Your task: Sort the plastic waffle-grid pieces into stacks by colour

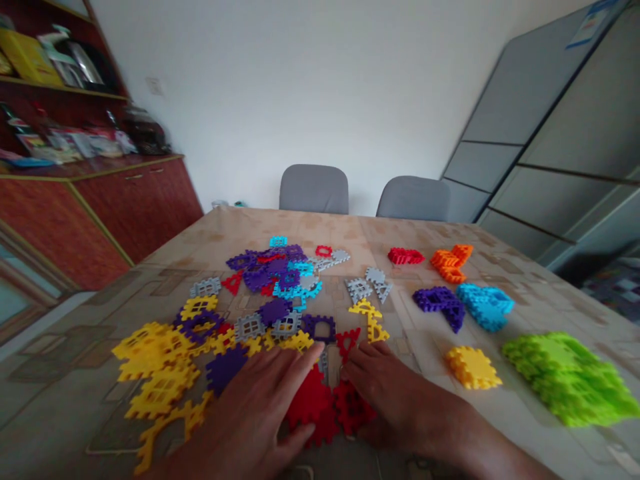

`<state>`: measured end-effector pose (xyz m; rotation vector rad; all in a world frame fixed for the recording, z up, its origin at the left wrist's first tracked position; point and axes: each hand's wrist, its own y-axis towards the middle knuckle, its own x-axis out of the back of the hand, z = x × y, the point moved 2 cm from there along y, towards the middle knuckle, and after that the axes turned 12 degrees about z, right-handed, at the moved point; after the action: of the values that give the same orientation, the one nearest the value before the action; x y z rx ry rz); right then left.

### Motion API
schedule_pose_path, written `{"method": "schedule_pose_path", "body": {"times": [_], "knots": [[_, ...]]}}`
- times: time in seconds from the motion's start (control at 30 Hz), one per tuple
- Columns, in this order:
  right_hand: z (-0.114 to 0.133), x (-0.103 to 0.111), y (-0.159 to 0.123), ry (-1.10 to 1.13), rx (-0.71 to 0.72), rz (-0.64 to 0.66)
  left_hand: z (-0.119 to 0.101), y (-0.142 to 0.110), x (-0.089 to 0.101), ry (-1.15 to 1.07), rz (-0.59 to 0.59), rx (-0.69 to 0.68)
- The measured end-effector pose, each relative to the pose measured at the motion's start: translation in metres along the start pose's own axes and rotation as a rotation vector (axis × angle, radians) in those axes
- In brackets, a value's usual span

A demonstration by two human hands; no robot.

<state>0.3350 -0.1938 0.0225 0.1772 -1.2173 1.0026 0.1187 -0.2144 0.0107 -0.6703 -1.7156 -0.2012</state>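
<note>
Red pieces: several flat red pieces [311, 400] with toothed edges lie on the patterned desk [413, 340], at the near side, between the two hands.
Left hand: the left hand [253, 393] lies over the left part of these pieces; its thumb stands wide from the straight index finger, with red plastic showing between them.
Right hand: the right hand [383, 380] is at the right of the same pieces, with its fingers bent; I cannot tell if they hold one.
Red triangle: a red triangle [347, 341] lies just beyond the right fingers.
Loose pieces: yellow pieces [163, 357] overlap at the left; purple pieces [273, 270] form a heap farther away, mixed with light blue and grey.
Stacks: at the right are yellow [473, 367], purple [437, 300], light blue [484, 305], orange [450, 263], red [406, 256] and lime green [567, 373] groups, each of one colour.
Open room: bare cloth shows between the right forearm and the yellow stack.
Far edge: two grey chairs [313, 189] stand behind it.
Wooden cabinet: its shelves [65, 90] carry a kettle, a yellow box and bottles.
</note>
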Motion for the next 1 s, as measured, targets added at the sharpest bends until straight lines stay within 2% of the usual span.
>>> {"method": "schedule_pose_path", "body": {"times": [0.13, 0.2, 0.37, 0.53, 0.63, 0.73, 0.8, 0.93, 1.0], "knots": [[-0.002, -0.003, 0.002, 0.03, 0.006, -0.015, -0.013, 0.006, -0.009, -0.05, 0.155, -0.072], [-0.003, -0.004, 0.001, 0.04, 0.009, -0.018, -0.017, 0.009, -0.013, -0.061, 0.18, -0.08], [-0.007, 0.007, -0.005, 0.032, 0.012, -0.008, -0.016, 0.011, -0.014, -0.047, 0.134, -0.08], [-0.019, 0.022, -0.015, 0.03, -0.021, -0.129, -0.018, 0.001, -0.002, -0.048, 0.097, -0.106], [-0.028, 0.024, -0.016, 0.045, -0.05, -0.183, -0.011, -0.002, 0.006, -0.073, 0.016, -0.161], [-0.032, 0.025, -0.01, 0.085, -0.025, -0.195, 0.025, 0.008, 0.023, -0.122, -0.098, -0.17], [-0.031, 0.028, -0.004, 0.118, 0.006, -0.181, 0.067, 0.021, 0.04, -0.134, -0.154, -0.104], [-0.03, 0.04, 0.019, 0.09, 0.086, -0.206, 0.16, 0.049, 0.074, -0.099, -0.185, 0.115], [-0.035, 0.048, 0.037, 0.039, 0.094, -0.233, 0.191, 0.058, 0.08, -0.086, -0.181, 0.185]]}}
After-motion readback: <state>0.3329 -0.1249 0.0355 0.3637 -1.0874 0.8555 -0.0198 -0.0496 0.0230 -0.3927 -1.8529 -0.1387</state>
